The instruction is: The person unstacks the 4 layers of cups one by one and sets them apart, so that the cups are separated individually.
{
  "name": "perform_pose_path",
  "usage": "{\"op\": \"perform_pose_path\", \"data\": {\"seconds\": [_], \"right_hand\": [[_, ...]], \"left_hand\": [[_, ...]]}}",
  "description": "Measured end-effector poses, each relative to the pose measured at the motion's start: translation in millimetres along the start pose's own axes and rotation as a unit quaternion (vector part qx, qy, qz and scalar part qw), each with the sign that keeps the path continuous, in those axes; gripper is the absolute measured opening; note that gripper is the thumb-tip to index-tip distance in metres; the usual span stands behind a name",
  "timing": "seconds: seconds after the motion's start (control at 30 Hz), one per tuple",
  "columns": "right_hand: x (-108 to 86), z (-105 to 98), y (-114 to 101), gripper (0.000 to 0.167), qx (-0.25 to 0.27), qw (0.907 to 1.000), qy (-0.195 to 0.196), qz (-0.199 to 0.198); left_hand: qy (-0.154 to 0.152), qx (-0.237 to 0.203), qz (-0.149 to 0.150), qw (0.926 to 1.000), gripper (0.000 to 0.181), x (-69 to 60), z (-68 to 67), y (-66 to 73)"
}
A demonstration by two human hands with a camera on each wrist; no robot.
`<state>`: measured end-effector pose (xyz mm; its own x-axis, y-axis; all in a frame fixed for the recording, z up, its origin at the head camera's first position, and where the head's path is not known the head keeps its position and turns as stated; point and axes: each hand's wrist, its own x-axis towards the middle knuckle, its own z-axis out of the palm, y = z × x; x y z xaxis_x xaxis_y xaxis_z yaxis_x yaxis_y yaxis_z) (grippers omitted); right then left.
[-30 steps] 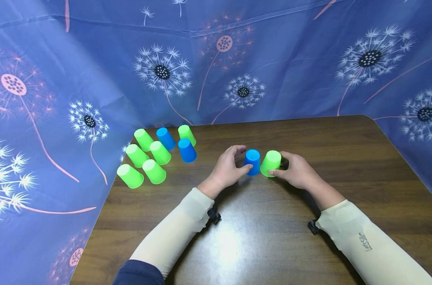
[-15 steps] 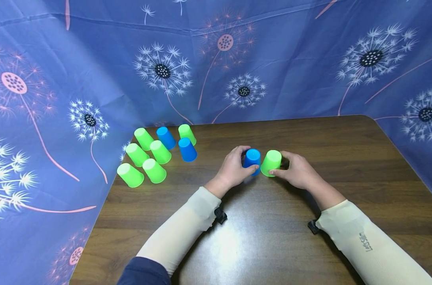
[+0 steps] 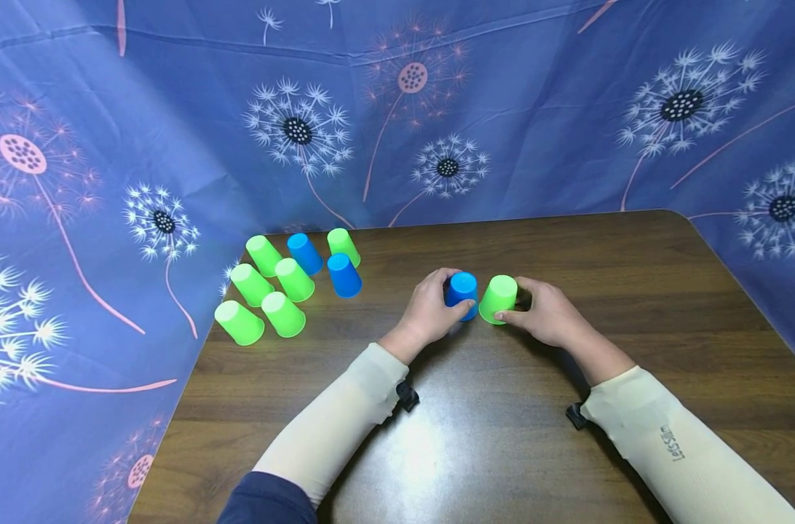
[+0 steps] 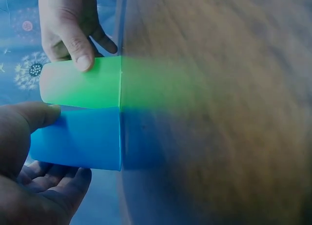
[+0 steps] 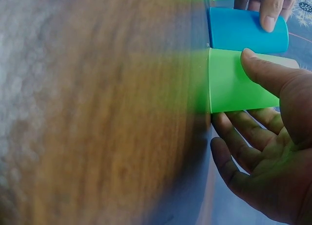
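Note:
Two plastic cups stand upside down side by side near the middle of the wooden table. My left hand (image 3: pixel 426 314) holds the blue cup (image 3: pixel 462 289), its thumb on the near side and its fingers round the far left side. My right hand (image 3: pixel 550 313) grips the light green cup (image 3: pixel 500 295) between thumb and fingers, from the right. In the left wrist view, the blue cup (image 4: pixel 80 140) and the green cup (image 4: pixel 100 84) meet or almost meet at their rims. The right wrist view has the thumb on the green cup (image 5: pixel 234 88) and the fingers behind it.
At the back left of the table (image 3: pixel 568 247), several more upturned cups stand in a loose group, among them a green cup (image 3: pixel 283 314) and a blue cup (image 3: pixel 345 275). A blue dandelion-print cloth (image 3: pixel 528 109) hangs behind and to the left.
My left hand has moved right and closed on the blue cup, then shifted it very slightly left. My right hand stays on the green cup.

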<state>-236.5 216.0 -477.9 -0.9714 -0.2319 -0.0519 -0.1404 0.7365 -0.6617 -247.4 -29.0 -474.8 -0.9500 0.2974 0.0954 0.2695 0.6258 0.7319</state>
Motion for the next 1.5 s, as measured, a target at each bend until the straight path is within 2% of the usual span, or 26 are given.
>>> {"op": "perform_pose_path", "data": {"seconds": [0.4,0.77,0.93,1.2,1.5], "right_hand": [[0.1,0.6,-0.3,0.073,0.000,1.0000,0.007,-0.006],[0.3,1.7,1.6,0.062,0.003,0.9997,0.012,-0.019],[0.7,1.9,1.6,0.063,0.007,0.9996,0.015,-0.022],[0.1,0.9,0.1,0.061,0.008,0.9995,0.017,-0.023],[-0.1,2.0,0.9,0.059,0.003,0.9997,0.019,-0.017]], "left_hand": [[0.016,-0.011,0.015,0.9997,0.059,-4.1,-15.5,-3.3],[0.030,-0.032,0.002,0.9990,0.057,-10.9,-37.9,-17.7],[0.040,-0.045,0.006,0.9982,0.056,-18.1,-52.1,-25.0],[0.074,-0.053,0.007,0.9958,0.052,-31.8,-78.4,-42.0],[0.087,-0.064,-0.028,0.9937,0.052,-47.7,-100.2,-63.5]]}}
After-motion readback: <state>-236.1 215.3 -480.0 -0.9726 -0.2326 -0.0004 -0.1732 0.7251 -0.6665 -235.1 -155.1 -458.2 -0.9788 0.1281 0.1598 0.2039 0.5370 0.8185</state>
